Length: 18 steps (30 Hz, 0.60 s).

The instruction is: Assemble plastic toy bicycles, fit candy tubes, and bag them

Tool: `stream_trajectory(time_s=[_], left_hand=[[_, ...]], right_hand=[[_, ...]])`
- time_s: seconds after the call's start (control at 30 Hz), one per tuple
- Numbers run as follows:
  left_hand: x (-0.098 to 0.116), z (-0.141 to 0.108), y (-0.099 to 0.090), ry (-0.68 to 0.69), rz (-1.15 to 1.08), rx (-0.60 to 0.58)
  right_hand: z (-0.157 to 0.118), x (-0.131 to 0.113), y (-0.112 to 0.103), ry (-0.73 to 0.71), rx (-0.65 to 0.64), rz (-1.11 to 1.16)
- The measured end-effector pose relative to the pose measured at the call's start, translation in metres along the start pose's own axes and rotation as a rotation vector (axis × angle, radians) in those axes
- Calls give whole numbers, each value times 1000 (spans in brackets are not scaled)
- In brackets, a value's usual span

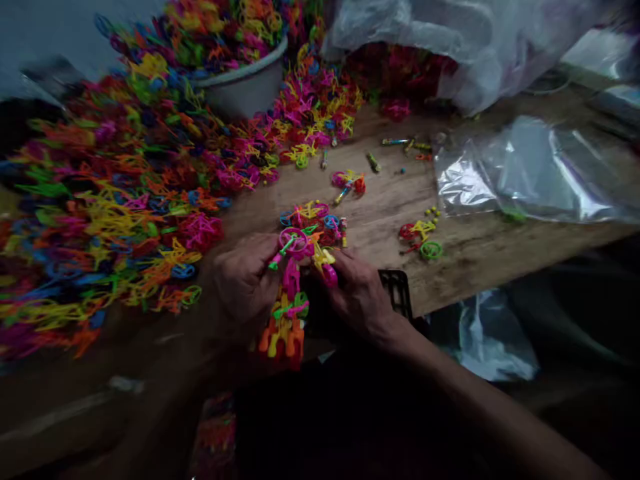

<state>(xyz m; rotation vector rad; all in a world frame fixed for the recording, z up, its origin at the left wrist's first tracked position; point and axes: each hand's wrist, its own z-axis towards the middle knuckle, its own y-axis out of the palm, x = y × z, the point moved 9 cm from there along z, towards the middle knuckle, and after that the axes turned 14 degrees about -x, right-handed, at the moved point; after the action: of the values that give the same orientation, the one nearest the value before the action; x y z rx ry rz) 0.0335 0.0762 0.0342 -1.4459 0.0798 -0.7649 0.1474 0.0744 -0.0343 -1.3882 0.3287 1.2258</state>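
My left hand (243, 277) has its fingers curled closed on a bunch of plastic bikes (285, 327); my right hand (363, 293) pinches a yellow piece (325, 259) just beside it. Loose bikes (300, 217) lie ahead on the bench (470, 260), a heap (110, 207) leftward.

left grip (245, 275) and right grip (363, 293) holding bright plastic pieces (291, 277), colourful heap (110, 207) around pale bucket (250, 88), clear bag (545, 167)

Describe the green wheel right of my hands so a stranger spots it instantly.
On the table, find the flat clear bag at right. Left of it and lower in view lies a small cluster of toy parts. Its green wheel stands out against the yellow frame and red wheel.
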Motion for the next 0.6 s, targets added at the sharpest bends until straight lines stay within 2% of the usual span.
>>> stream_trajectory(time_s=[0.2, 0.33, 0.6], left_hand=[[-6, -2, -1, -67, -8, 63], [-5, -2, -2, -38, 6, 81], [-12, -3, 0, -73, -30, 99]], right_hand=[[3, 9, 6, 56, 36, 36], [1, 8, 4, 47, 60, 67], [-2, 1, 14, 12, 26, -160]])
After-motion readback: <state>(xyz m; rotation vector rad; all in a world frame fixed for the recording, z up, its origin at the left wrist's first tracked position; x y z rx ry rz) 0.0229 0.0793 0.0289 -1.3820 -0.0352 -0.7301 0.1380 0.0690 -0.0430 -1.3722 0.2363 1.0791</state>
